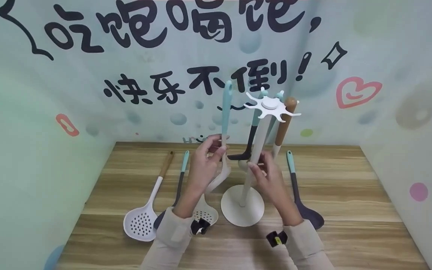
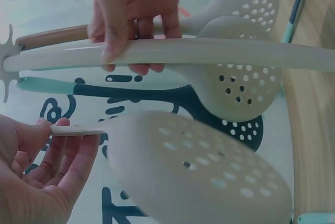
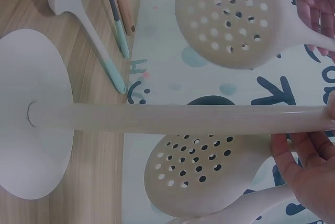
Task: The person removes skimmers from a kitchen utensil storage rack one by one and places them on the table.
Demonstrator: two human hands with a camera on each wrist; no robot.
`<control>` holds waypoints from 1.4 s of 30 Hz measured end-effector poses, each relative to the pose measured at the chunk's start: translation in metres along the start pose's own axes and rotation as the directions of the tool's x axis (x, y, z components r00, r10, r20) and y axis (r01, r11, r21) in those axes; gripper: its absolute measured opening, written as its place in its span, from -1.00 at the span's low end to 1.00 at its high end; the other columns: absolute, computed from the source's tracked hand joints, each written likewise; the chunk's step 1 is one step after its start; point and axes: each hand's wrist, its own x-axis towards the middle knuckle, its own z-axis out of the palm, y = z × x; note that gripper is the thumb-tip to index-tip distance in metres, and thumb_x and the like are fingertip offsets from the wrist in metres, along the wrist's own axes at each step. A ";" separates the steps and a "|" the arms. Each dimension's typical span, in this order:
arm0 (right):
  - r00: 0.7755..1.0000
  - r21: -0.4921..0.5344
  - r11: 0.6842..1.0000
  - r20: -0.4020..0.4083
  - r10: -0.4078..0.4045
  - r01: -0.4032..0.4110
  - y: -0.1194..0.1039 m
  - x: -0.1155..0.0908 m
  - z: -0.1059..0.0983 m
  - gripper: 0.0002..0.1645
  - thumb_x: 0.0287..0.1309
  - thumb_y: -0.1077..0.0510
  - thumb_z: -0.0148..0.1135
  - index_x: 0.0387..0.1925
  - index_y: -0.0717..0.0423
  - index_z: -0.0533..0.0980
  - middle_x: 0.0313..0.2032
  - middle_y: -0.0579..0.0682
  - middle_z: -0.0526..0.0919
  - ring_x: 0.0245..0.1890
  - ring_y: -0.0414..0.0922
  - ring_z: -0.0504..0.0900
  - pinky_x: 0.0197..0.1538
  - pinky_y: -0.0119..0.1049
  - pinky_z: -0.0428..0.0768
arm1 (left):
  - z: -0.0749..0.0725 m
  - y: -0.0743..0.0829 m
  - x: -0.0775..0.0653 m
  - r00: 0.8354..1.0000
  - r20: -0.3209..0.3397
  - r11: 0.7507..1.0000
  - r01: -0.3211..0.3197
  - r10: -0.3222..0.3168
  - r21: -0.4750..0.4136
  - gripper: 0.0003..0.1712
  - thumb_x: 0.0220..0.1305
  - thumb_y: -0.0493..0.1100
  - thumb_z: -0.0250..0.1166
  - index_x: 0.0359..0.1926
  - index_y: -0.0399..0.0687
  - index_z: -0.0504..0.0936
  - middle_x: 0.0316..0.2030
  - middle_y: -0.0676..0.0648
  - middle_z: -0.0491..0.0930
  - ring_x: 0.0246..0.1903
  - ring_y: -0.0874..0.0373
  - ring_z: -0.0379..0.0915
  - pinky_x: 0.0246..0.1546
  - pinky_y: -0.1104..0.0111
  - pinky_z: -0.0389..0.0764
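My left hand (image 1: 204, 165) pinches the pale shaft of a skimmer (image 1: 227, 112) with a turquoise handle. Its handle points up and its cream, holed head (image 2: 199, 169) hangs down, left of a white utensil stand (image 1: 261, 140). Around the stand's pole my right hand (image 1: 270, 180) has its thumb and fingers. Hooks (image 1: 272, 105) ring the top. From them hang a dark slotted utensil (image 2: 157, 94) with a turquoise end, a cream skimmer (image 2: 238, 93), and a pale skimmer with a wooden handle (image 1: 286, 122). The round base (image 1: 234, 210) rests on the table.
On the wooden table (image 1: 354, 187) lie a white skimmer (image 1: 141, 224) and a dark utensil (image 1: 180, 183) at left. A cream skimmer (image 1: 206, 214) lies beside my left wrist, and a dark ladle (image 1: 311, 215) at right. Printed walls (image 1: 171, 123) enclose the back and sides.
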 end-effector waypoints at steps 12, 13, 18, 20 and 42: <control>0.999 0.003 0.999 -0.011 -0.037 0.037 0.000 0.000 0.001 -0.64 0.28 0.28 0.03 0.07 0.32 0.28 -0.06 0.30 0.52 -0.04 0.03 0.55 0.01 -0.09 0.56 | -0.020 -0.003 -0.005 0.997 -0.052 0.997 0.050 -0.053 -0.053 -0.72 0.24 -0.22 0.23 -0.03 -0.18 0.55 -0.24 -0.14 0.60 -0.26 0.11 0.49 -0.25 0.33 0.61; 0.999 0.004 0.999 -0.011 -0.034 0.034 0.000 0.000 0.001 -0.64 0.29 0.28 0.03 0.08 0.32 0.28 -0.06 0.30 0.51 -0.04 0.02 0.54 0.01 -0.09 0.56 | -0.021 -0.004 -0.006 0.997 -0.054 0.997 0.055 -0.057 -0.051 -0.72 0.24 -0.22 0.23 -0.03 -0.17 0.55 -0.24 -0.13 0.59 -0.26 0.11 0.49 -0.25 0.32 0.62; 1.000 0.014 1.000 -0.008 -0.019 0.019 0.001 0.000 0.001 -0.62 0.30 0.25 0.03 0.10 0.30 0.28 -0.02 0.28 0.51 -0.01 0.03 0.54 0.03 -0.07 0.54 | -0.032 -0.008 -0.009 0.995 -0.073 0.998 0.066 -0.067 -0.024 -0.73 0.22 -0.22 0.25 -0.04 -0.13 0.55 -0.24 -0.11 0.59 -0.26 0.10 0.50 -0.26 0.33 0.62; 1.000 0.016 1.000 -0.009 -0.017 0.018 0.000 0.000 0.001 -0.61 0.29 0.25 0.03 0.10 0.31 0.28 -0.01 0.28 0.52 0.00 0.05 0.53 0.04 -0.04 0.54 | -0.037 -0.010 -0.011 0.994 -0.088 0.998 0.065 -0.066 -0.017 -0.72 0.21 -0.22 0.26 -0.04 -0.14 0.55 -0.24 -0.13 0.59 -0.26 0.09 0.51 -0.28 0.35 0.62; 1.000 0.015 1.000 -0.005 -0.007 0.008 -0.001 0.000 0.001 -0.60 0.29 0.25 0.05 0.11 0.31 0.28 -0.05 0.23 0.52 -0.03 0.04 0.53 0.03 -0.05 0.53 | -0.110 -0.062 -0.037 0.969 -0.240 0.968 0.120 -0.065 0.221 -0.68 0.23 -0.25 0.24 0.01 -0.22 0.51 -0.25 -0.18 0.58 -0.28 0.12 0.48 -0.29 0.55 0.51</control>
